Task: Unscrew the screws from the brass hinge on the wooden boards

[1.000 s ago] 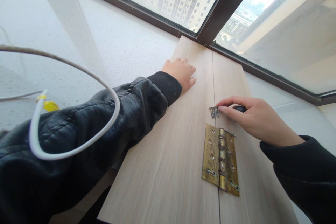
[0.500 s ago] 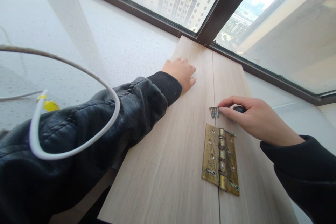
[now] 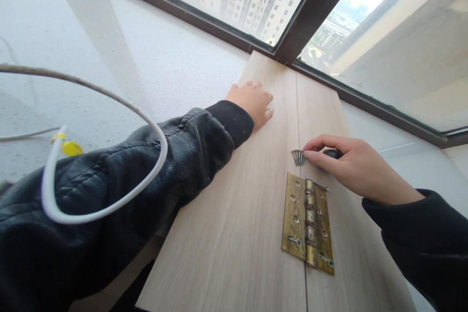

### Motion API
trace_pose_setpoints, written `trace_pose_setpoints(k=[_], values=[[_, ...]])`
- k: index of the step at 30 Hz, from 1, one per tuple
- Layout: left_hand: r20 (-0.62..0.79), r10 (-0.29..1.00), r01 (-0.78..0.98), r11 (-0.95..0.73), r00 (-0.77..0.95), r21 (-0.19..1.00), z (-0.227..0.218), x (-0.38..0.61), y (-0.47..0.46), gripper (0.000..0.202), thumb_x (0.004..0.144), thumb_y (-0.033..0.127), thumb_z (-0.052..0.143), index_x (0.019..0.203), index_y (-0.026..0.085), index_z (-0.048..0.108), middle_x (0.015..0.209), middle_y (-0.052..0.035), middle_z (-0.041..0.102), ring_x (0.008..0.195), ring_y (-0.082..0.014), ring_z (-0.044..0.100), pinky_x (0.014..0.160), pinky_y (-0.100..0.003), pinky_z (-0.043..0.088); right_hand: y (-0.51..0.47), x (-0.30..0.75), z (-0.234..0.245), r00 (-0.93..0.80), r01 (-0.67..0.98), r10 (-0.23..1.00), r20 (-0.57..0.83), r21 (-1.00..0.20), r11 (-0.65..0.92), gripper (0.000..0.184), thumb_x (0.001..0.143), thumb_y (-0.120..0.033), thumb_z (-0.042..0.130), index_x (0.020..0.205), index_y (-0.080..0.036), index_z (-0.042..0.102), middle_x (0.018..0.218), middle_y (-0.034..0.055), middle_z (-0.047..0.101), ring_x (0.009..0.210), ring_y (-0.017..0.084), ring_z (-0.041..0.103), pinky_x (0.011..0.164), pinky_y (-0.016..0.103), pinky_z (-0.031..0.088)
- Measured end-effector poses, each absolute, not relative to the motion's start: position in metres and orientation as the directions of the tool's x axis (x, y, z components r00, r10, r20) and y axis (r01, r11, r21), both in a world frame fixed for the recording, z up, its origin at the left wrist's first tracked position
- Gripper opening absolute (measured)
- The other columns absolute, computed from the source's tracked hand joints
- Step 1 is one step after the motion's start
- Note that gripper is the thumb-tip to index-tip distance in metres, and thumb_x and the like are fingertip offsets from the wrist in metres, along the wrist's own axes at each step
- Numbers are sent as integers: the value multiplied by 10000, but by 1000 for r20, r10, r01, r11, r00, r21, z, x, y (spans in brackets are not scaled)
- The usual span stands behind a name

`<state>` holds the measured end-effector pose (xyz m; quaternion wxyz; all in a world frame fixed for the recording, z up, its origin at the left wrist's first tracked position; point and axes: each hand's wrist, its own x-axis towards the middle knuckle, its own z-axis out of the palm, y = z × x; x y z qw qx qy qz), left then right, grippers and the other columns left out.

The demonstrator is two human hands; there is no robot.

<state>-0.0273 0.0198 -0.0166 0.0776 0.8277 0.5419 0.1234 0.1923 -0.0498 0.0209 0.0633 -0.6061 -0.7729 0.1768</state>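
Note:
My left hand (image 3: pixel 251 102) lies with fingers spread on the left edge of the wood-grain boards (image 3: pixel 234 224), holding nothing. Thumb and forefinger of my right hand (image 3: pixel 340 158) pinch a screw at the right end of a small row of screws (image 3: pixel 297 157), which lies by the seam between the boards. A dark rounded object (image 3: pixel 333 153) shows behind that thumb; its kind is mostly hidden. Nearer to me, an opened brass hinge (image 3: pixel 309 224) straddles the seam. Loose screws rest on it: one (image 3: pixel 294 240) at lower left, one (image 3: pixel 326 259) at lower right, another (image 3: pixel 321 186) at the top right.
A white cable (image 3: pixel 161 156) with a yellow tag (image 3: pixel 71 147) loops in front of my left sleeve. The boards lie on a white speckled ledge (image 3: pixel 175 53). Dark window frames (image 3: pixel 303 9) border the far side, with tall buildings beyond the glass.
My right fingertips have shifted slightly left, and the screws in the row now sit closer together. My left hand and the hinge stay where they were.

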Motion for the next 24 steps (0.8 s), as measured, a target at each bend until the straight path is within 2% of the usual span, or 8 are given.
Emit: trace_pose_setpoints(k=[14,24], values=[[120,917,881,-399,380,253,-17,-27,20,443,926,423,409,1279,237,602,1302,-130,552,1242,-304,473,994,-483,405,-49,194,21,-213,929,970,-114,-331,165,263,819,-439,567,848,-224,717,925,46,721,850,241,627,770,373,436],[126,916,878,-401,380,262,-17,-28,20,442,924,416,408,1277,235,604,1304,-133,549,1236,-310,473,995,-499,399,-49,190,22,-213,935,971,-108,-311,170,338,803,-524,581,798,-215,716,845,48,719,759,230,619,698,367,425]])
